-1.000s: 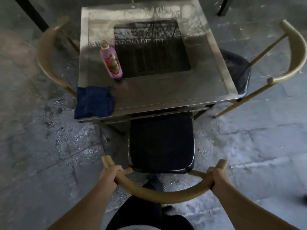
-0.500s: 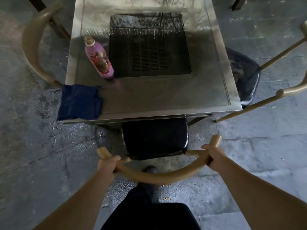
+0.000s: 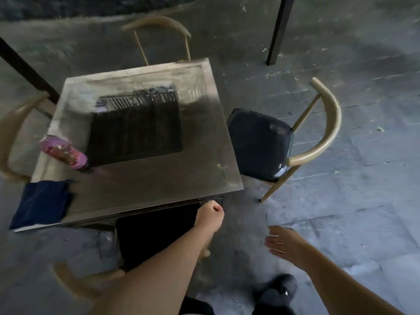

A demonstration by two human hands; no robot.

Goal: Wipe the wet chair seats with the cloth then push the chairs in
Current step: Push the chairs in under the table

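From the head camera, the left hand [image 3: 210,213] is curled into a loose fist at the near right corner of the square steel table with a dark grille set in its top [image 3: 159,178]; it grips nothing I can make out. The right hand [image 3: 285,243] hangs clear over the floor, fingers spread, holding nothing.

The folded dark-blue cloth [image 3: 42,204] lies on the near left corner of the table, overhanging the rim, with a pink plastic bottle [image 3: 64,153] near it. The near chair, black seat and curved tan backrest [image 3: 147,233], sits part-way under the table, its seat front hidden beneath the edge. The right-hand chair with a glossy black seat [image 3: 261,144] stands pulled out, seat just beside the table's side; that sheen looks like water.

The risks, as I judge them: the cloth is well away from both hands, so reaching across for it could knock the bottle, which already looks tilted, though blur makes that uncertain. The floor looks damp near the dark shoes [image 3: 276,292], so a quick step right might slip. Pushing the right chair in unwiped would trap the wet.

Open grey paving lies to the right; a black post [image 3: 278,30] stands far off.
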